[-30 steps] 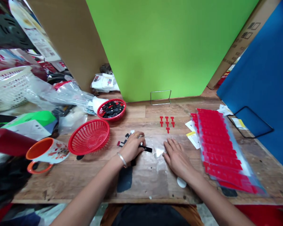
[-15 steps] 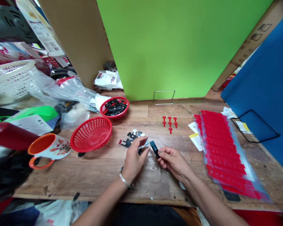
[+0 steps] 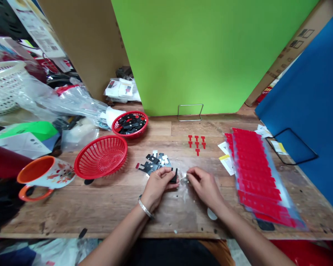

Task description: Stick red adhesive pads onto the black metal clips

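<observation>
My left hand (image 3: 158,184) is closed on a small black plastic piece (image 3: 174,175), held just above the wooden table (image 3: 100,207). My right hand (image 3: 204,184) pinches a small clear bit (image 3: 184,179) right beside that piece; I cannot make out what it is. A little pile of black and white pieces (image 3: 154,163) lies just beyond my left hand. Several small red T-shaped parts (image 3: 197,143) sit in rows farther back.
An empty red basket (image 3: 101,156) and a smaller red basket of black pieces (image 3: 130,124) stand at the left. An orange mug (image 3: 43,176) is near the left edge. A stack of red sheets in clear sleeves (image 3: 259,173) lies at the right. A wire stand (image 3: 189,112) fronts the green board.
One second ago both hands lay on the table. They lifted a black piece between them; now my left hand alone holds it and my right hand pinches something small beside it.
</observation>
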### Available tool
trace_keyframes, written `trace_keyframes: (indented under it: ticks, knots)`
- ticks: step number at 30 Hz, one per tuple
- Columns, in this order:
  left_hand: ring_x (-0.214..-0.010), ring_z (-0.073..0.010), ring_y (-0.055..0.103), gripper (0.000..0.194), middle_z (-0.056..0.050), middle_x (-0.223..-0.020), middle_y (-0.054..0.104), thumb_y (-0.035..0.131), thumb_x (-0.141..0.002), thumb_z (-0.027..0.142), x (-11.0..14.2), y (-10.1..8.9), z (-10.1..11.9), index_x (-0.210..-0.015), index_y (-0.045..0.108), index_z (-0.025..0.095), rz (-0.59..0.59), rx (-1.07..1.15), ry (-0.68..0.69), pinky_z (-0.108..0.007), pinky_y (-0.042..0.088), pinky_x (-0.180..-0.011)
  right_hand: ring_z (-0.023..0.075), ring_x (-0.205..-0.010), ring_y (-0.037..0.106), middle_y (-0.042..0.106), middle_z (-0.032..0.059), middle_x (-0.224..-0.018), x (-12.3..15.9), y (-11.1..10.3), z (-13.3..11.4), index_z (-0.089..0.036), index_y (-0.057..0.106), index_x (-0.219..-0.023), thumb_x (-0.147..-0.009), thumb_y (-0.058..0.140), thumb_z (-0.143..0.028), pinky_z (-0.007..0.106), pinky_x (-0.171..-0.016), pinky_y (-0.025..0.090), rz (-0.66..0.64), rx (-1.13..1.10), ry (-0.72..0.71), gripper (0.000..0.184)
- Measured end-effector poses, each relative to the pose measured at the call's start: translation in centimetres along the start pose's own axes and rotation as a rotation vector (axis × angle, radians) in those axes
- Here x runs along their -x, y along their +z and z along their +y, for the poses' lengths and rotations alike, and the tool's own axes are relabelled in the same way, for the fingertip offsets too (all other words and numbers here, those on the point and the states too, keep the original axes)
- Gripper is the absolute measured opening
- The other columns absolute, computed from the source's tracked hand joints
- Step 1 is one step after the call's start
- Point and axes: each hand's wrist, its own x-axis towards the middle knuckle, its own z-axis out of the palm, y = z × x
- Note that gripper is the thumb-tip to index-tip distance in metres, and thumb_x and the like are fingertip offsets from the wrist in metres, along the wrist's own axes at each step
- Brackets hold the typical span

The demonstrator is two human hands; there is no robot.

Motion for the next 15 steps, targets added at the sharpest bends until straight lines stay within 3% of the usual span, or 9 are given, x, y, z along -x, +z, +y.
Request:
trace_keyframes:
  ticks: [2, 4, 7, 15]
  knots:
    - [-0.060, -0.0127, 0.063, 0.022, -0.001, -0.066, 0.061, 0.070, -0.066, 0.025, -0.7, 0.1, 0.4, -0.075, 0.054, 0.012, -0.012, -0.019, -0.010, -0.028, 0.056, -0.060, 0.0178, -0.075, 0.056, 0.062, 0.0041, -0.078, -1.8, -1.3, 1.4, -0.019, 0.059, -0.078, -0.080, 0.047, -0.020, 0.028, -0.069, 0.041, 0.102, 0.190, -0.062, 0.013]
    - [-0.061, -0.0131, 0.063, 0.020, -0.002, -0.067, 0.062, 0.069, -0.068, 0.022, -1.7, 0.5, 0.8, -0.075, 0.053, 0.013, -0.026, -0.023, -0.016, -0.028, 0.056, -0.059, 0.0174, -0.073, 0.056, 0.062, 0.0037, -0.077, -4.1, -2.4, 2.9, -0.019, 0.059, -0.078, -0.078, 0.046, -0.017, 0.027, -0.068, 0.041, 0.173, 0.332, -0.031, 0.013]
    - [-0.060, -0.0125, 0.064, 0.016, -0.005, -0.070, 0.064, 0.065, -0.072, 0.019, -3.7, 1.7, 1.4, -0.076, 0.052, 0.012, -0.042, -0.023, -0.020, -0.027, 0.056, -0.061, 0.0189, -0.079, 0.055, 0.060, 0.0059, -0.079, -7.2, -3.2, 5.0, -0.017, 0.059, -0.075, -0.075, 0.046, -0.013, 0.029, -0.072, 0.041, 0.212, 0.402, -0.005, 0.013]
    - [-0.051, -0.0114, 0.062, 0.007, -0.005, -0.063, 0.063, 0.059, -0.076, 0.014, -9.2, 5.0, 1.6, -0.077, 0.053, 0.011, -0.049, -0.055, -0.035, -0.026, 0.055, -0.053, 0.0155, -0.068, 0.054, 0.060, 0.0040, -0.073, -10.3, -3.2, 6.9, -0.017, 0.060, -0.068, -0.069, 0.054, -0.011, 0.025, -0.063, 0.039, 0.130, 0.475, 0.050, 0.008]
